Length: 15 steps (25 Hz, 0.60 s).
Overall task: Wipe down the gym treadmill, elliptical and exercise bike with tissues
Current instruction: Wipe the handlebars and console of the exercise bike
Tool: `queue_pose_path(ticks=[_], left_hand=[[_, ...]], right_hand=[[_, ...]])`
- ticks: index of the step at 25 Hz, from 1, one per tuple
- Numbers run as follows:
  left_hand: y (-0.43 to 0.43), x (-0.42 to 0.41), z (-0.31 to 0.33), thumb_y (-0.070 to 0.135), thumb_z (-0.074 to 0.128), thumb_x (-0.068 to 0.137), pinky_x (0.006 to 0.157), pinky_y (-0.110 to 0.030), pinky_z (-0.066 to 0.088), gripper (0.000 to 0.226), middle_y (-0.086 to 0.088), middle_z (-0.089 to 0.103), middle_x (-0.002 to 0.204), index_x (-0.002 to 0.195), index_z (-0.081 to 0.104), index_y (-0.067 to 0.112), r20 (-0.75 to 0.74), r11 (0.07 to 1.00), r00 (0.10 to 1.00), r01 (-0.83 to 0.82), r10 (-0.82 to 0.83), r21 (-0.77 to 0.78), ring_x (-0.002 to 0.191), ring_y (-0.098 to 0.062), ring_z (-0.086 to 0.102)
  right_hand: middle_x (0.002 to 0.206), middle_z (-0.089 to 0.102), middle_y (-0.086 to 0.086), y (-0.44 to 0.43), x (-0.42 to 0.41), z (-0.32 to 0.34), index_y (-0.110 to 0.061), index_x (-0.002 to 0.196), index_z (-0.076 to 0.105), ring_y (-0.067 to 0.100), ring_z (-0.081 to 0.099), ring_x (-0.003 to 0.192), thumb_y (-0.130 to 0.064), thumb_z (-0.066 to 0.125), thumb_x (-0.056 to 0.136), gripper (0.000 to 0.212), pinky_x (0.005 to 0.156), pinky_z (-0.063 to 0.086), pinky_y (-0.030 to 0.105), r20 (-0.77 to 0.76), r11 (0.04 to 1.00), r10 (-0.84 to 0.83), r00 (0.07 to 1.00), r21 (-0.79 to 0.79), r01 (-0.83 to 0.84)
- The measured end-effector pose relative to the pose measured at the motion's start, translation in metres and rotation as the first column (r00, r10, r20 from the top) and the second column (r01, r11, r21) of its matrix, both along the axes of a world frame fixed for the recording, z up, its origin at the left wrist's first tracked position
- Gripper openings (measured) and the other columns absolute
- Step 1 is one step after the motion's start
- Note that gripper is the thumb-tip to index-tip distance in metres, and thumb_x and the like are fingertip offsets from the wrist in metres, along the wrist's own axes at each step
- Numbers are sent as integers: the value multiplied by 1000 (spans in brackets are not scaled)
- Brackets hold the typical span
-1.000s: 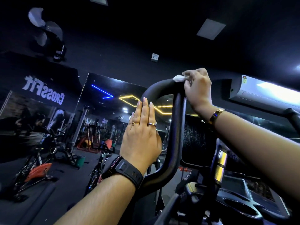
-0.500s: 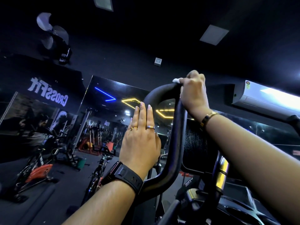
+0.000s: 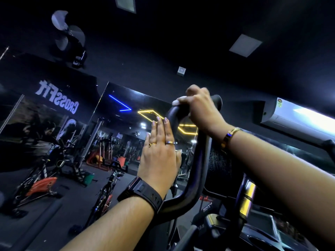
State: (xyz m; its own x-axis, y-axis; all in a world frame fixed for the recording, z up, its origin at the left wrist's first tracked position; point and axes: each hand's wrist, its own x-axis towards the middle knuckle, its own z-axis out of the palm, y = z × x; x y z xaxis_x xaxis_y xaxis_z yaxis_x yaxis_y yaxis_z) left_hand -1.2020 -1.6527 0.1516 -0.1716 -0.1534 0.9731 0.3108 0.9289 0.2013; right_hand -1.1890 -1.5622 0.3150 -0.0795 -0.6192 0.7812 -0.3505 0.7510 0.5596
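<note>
A curved black handle bar [image 3: 196, 171] of an exercise machine rises in front of me. My right hand [image 3: 199, 107] curls over the bar's top bend, and a white tissue [image 3: 178, 100] peeks out at its fingertips. My left hand [image 3: 159, 154], with straight fingers, two rings and a black watch, lies flat against the left side of the bar lower down. The machine's dark console [image 3: 219, 171] sits just behind the bar.
Exercise bikes [image 3: 38, 185] with orange parts stand on the dark floor at the left. A mirror wall [image 3: 59, 109] reflects the gym and neon lights. An air conditioner [image 3: 293, 115] hangs at the right. A cup-holder tray [image 3: 266, 238] lies at lower right.
My right hand with the tissue has slid along the top of the bar, and the tissue shows less. The left hand stays flat on the bar. The view has tilted slightly upward.
</note>
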Motion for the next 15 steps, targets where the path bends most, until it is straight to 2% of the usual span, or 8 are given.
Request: queue_pose_path(ticks=[3,4,6,8,9,11,13,15], left_hand=[[0,-2,2,37,42,95,121,-46,21,85,-25,0,160,148,-11,-2,48,999,998,35,-33,-42,150,-34,4],[0,-1,2,37,43,96,122,-45,17,87,-24,-4,160,147,-15,-1,52,998,998,43,-41,-41,150,-33,1],[0,1,2,37,50,94,122,-43,17,91,-26,0,160,147,-12,-3,28,999,999,22,-21,-32,150,-34,4],[0,4,2,38,52,94,121,-41,16,93,-25,-1,159,147,-13,-3,18,999,1000,25,-24,-27,150,-34,4],[0,2,2,37,52,95,121,-40,14,93,-23,-7,159,146,-16,-2,22,999,999,43,-42,-29,150,-33,0],[1,-1,0,37,53,96,119,-39,13,94,-22,-11,157,147,-15,-1,35,998,998,52,-51,-28,149,-32,-2],[1,-2,-2,36,66,86,114,-40,24,97,-26,12,158,150,6,-5,-1,999,1000,-12,12,-30,147,-34,16],[1,-4,-2,33,77,75,110,-43,34,99,-28,30,152,147,25,-8,-33,998,998,-55,54,-20,141,-36,33]], right_hand=[[121,49,9,-3,-5,13,-16,113,71,32,41,110,-17,47,98,29,86,26,21,15,965,-145,989,-217,144],[119,50,10,-12,-6,6,-15,110,72,32,42,109,-17,49,96,27,87,28,24,-5,971,-160,987,-180,157],[108,56,13,-22,-5,-15,-13,98,75,35,48,99,-14,55,89,22,85,36,34,-17,999,-38,999,10,38],[102,58,16,-17,0,-23,-9,95,76,35,50,92,-7,56,85,22,80,38,34,55,980,26,998,196,-37],[105,57,16,-8,3,-16,-10,101,75,34,48,94,-2,55,84,27,82,34,30,82,974,12,997,224,-30],[113,56,14,15,-4,11,-18,111,73,35,46,101,4,56,83,40,85,28,24,51,997,4,999,76,-8],[117,55,12,32,-12,26,-20,116,70,37,45,108,2,56,87,39,91,29,24,7,979,-40,999,-200,41],[112,57,15,26,-16,12,-14,118,69,37,49,107,6,57,83,42,92,32,24,-24,960,18,1000,-279,-24]])
